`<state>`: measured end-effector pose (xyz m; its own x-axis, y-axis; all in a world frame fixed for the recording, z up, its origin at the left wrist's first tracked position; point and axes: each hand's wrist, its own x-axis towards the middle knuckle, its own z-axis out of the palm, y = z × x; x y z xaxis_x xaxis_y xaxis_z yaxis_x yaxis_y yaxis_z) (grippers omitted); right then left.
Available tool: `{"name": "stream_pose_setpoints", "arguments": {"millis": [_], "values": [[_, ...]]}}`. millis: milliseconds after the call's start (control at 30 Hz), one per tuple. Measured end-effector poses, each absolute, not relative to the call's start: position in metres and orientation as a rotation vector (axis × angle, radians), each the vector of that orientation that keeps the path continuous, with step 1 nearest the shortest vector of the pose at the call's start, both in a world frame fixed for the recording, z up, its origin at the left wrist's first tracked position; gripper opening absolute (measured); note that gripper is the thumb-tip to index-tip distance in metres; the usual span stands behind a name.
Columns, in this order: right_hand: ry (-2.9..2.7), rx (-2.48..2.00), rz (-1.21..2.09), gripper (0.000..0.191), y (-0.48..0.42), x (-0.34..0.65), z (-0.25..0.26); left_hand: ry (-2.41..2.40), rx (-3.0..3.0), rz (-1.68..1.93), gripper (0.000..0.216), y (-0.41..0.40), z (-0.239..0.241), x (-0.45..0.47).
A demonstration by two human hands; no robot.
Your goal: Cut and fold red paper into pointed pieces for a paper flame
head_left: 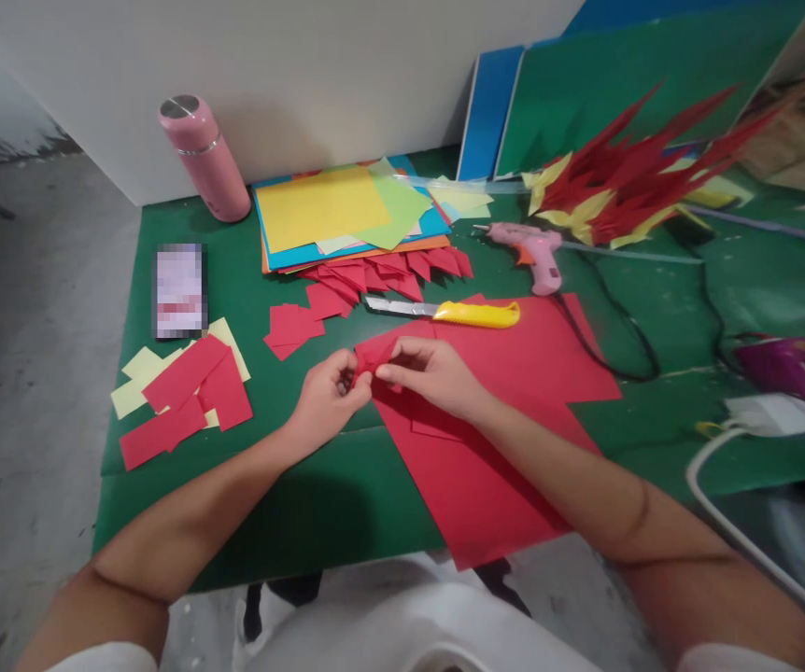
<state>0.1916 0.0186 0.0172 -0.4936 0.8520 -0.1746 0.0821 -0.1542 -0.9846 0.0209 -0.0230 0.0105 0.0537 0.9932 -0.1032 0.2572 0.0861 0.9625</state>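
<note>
Between both hands is a small folded piece of red paper (pixel 375 351), held over the edge of the large red sheets (pixel 493 485). My left hand (pixel 329 392) pinches its left side, with the thumb along the lower edge. On the other side my right hand (pixel 434 371) grips it between thumb and fingers. Part of the fold is hidden behind the fingertips. Just beyond the hands lies a yellow utility knife (pixel 476 314), its blade extended to the left. Several folded red paper points (pixel 367 276) and loose red squares (pixel 293 327) lie past the left hand.
A pink flask (pixel 204 159), a phone (pixel 179 291) and red and yellow paper pieces (pixel 189 383) are at left. Stacked coloured sheets (pixel 325 210) lie behind. A pink glue gun (pixel 529 250) with a trailing cord and a red-yellow paper flame shape (pixel 619 187) occupy the right.
</note>
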Motion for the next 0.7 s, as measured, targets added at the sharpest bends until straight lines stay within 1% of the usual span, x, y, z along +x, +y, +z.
{"name": "stream_pose_setpoints", "arguments": {"millis": [133,333,533,700], "values": [[-1.534,-1.113,1.673,0.038,0.0184,0.1914,0.0141,1.368,1.346,0.956,0.020,-0.0221,0.0109,0.0214],[-1.402,-1.093,1.748,0.042,0.0206,0.1923,0.0104,1.266,1.238,0.936,0.026,-0.0221,0.0069,0.0201],[-1.360,-1.126,1.703,0.044,0.0247,0.1963,0.0124,1.118,1.051,0.962,0.032,-0.0224,0.0022,0.0205],[-1.319,-1.163,1.651,0.039,0.0253,0.1976,0.0129,1.150,0.991,1.011,0.032,-0.0212,0.0044,0.0201]]}}
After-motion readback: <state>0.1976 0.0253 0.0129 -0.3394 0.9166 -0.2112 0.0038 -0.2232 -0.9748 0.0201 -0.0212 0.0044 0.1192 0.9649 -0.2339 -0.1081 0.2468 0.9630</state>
